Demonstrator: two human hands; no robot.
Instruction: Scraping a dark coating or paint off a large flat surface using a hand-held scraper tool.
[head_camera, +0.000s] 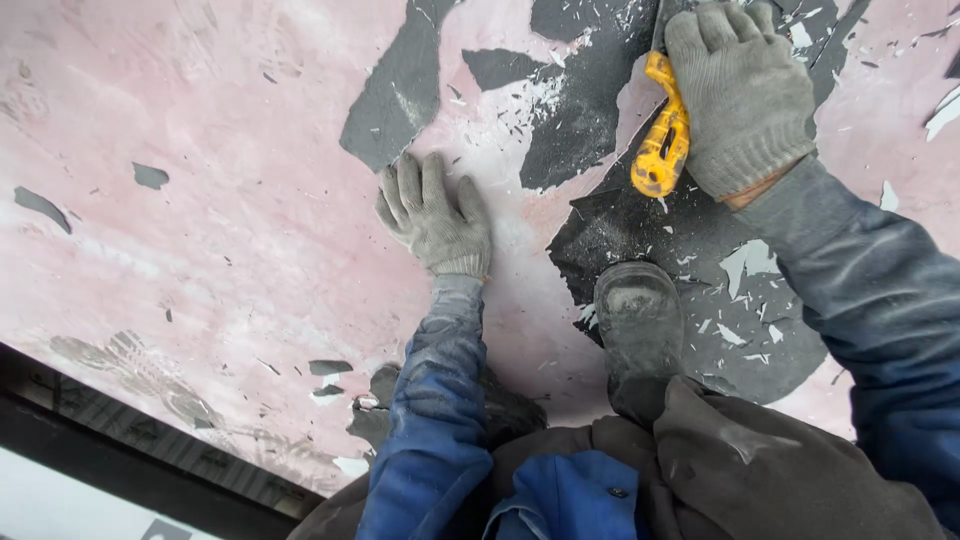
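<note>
R hand (742, 95) gloved, fist closed round yellow scraper handle (661, 140), up-right of boot (638, 325), blade end hidden | L hand (435, 215) gloved, fingers together, flat on pink floor (230, 200), left of boot | dark coating patch (690, 250) w/ white chips around boot | blue sleeves (435, 430)

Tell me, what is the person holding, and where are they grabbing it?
The right hand grips a yellow scraper tool around the upper part of its handle. The left hand holds nothing; it rests flat on the pink floor.
</note>
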